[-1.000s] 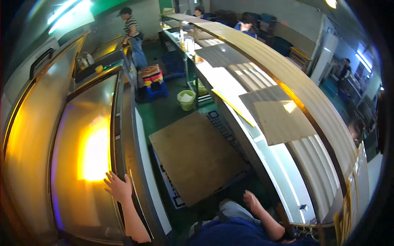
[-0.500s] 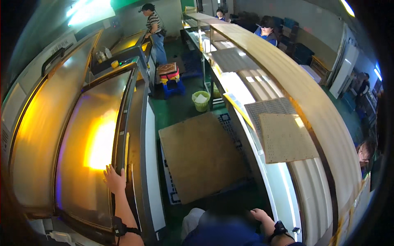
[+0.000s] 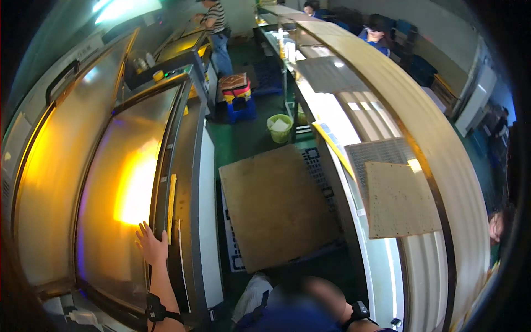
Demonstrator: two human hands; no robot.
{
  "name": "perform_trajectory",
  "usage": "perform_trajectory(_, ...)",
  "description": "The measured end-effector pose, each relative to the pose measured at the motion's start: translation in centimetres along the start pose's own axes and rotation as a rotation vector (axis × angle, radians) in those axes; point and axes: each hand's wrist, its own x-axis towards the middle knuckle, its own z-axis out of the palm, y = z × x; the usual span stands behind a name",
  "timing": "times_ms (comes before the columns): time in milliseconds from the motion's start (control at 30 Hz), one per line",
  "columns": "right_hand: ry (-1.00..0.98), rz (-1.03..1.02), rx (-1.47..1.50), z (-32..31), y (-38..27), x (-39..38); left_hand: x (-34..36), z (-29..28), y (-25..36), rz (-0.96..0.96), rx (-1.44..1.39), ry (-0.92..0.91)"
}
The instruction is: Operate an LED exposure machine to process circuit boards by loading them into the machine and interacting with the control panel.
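My left hand (image 3: pixel 151 244) has its fingers spread at the inner edge of a large framed translucent sheet (image 3: pixel 102 221) on the left bench. A bright yellow-orange glow (image 3: pixel 135 191) shines through that sheet just above my fingertips. Nothing shows in this hand; whether its palm presses on the sheet I cannot tell. Near the lower middle, my right hand (image 3: pixel 325 293) is close in front of my body. It is smeared and its fingers cannot be made out, nor anything in them.
A second framed sheet (image 3: pixel 50 166) stands raised at the far left. On the floor lie a brown board (image 3: pixel 279 207) and a green basket (image 3: pixel 280 128). To the right runs a lit bench with a perforated brown board (image 3: pixel 401 202) below a long shelf (image 3: pixel 381 77). A person (image 3: pixel 217 33) stands ahead.
My right hand has moved left from beside the right bench to in front of my body. My left hand stays by the glowing sheet. The view has shifted slightly.
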Motion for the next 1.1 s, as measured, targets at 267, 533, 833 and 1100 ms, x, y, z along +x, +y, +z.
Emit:
perform_trajectory(267,-0.121,-0.094,-0.553,-1.5,-4.9,3.6,0.7,0.8,0.0,0.030,-0.019,0.018)
perform_trajectory(533,0.110,-0.147,0.084,-4.6,-7.6,6.1,0.5,0.9,0.2,0.023,0.050,0.053)
perform_trajectory(833,0.049,0.031,-0.140,-3.8,11.3,0.1,1.1,1.3,0.9,0.035,0.011,0.065)
perform_trajectory(1100,-0.016,-0.041,0.096,-2.8,-1.7,-9.6,0.5,-0.5,0.6,0.024,-0.274,-0.084)
